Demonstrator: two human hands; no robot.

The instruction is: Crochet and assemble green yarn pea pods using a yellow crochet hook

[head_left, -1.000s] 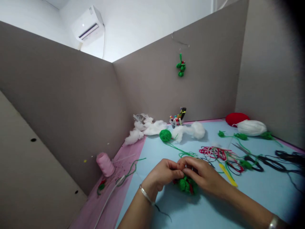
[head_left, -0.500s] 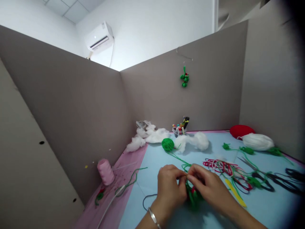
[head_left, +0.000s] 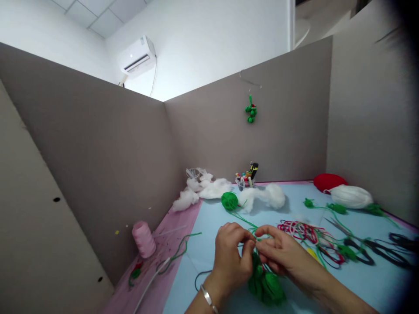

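My left hand (head_left: pixel 233 257) and my right hand (head_left: pixel 281 252) meet fingertip to fingertip above the blue table mat (head_left: pixel 360 283). Both pinch the top of a green crocheted piece (head_left: pixel 266 283), which hangs down below the fingers with a little red showing in it. A green strand runs from the hands back to a green yarn ball (head_left: pixel 229 200). A dark thread (head_left: pixel 200 279) loops on the mat just left of my left wrist, which wears a silver bangle.
Grey partition walls enclose the desk on three sides. White stuffing (head_left: pixel 209 188), a cup of small tools (head_left: pixel 245 179), red yarn (head_left: pixel 329 181) and white yarn (head_left: pixel 352 196) lie at the back. Tangled cords and scissors (head_left: pixel 356 250) lie right; a pink spool (head_left: pixel 143 239) stands left.
The hands have lifted the green piece off the mat, so it now dangles below the fingers. The view has tilted upward.
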